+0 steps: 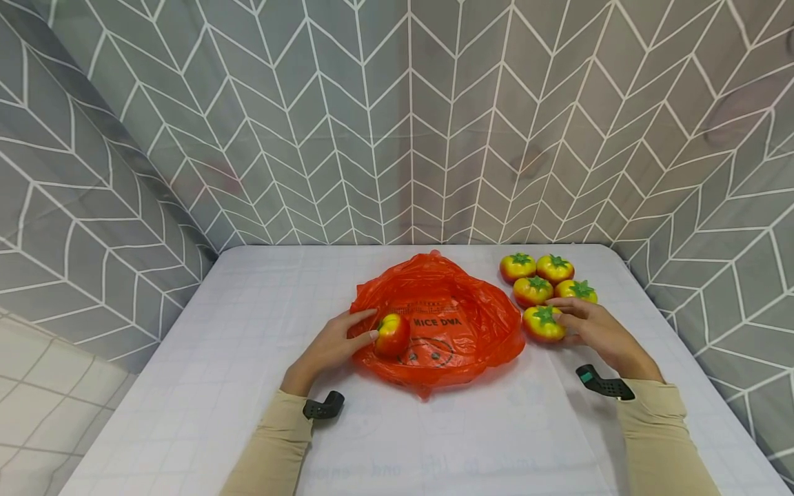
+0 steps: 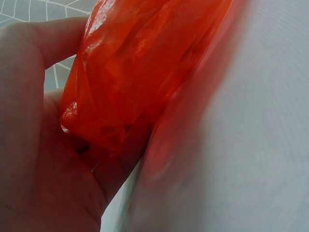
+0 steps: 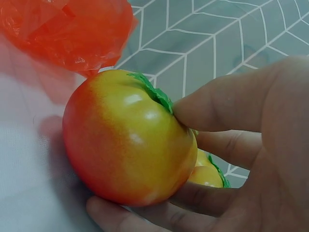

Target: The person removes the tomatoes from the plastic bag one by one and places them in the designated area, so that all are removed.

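Note:
A red plastic bag (image 1: pixel 459 331) printed with "NICE DAY" and a smiling face lies spread with its mouth open. At its left edge my left hand (image 1: pixel 331 344) holds the film; the left wrist view shows the bag between thumb and fingers. Just beside that thumb, a red-and-yellow tomato (image 1: pixel 393 335) rests inside the bag. My right hand (image 1: pixel 598 335) grips another glossy tomato (image 3: pixel 128 140) with green leaves, right of the bag. In the right wrist view the thumb presses near its leaves and the fingers pass beneath.
Several more tomatoes (image 1: pixel 532 291) sit grouped at the table's back right, behind the gripped one. The white-covered table (image 1: pixel 267 289) ends at a grey curtain (image 1: pixel 397 138) with a white chevron pattern, which also stands along both sides.

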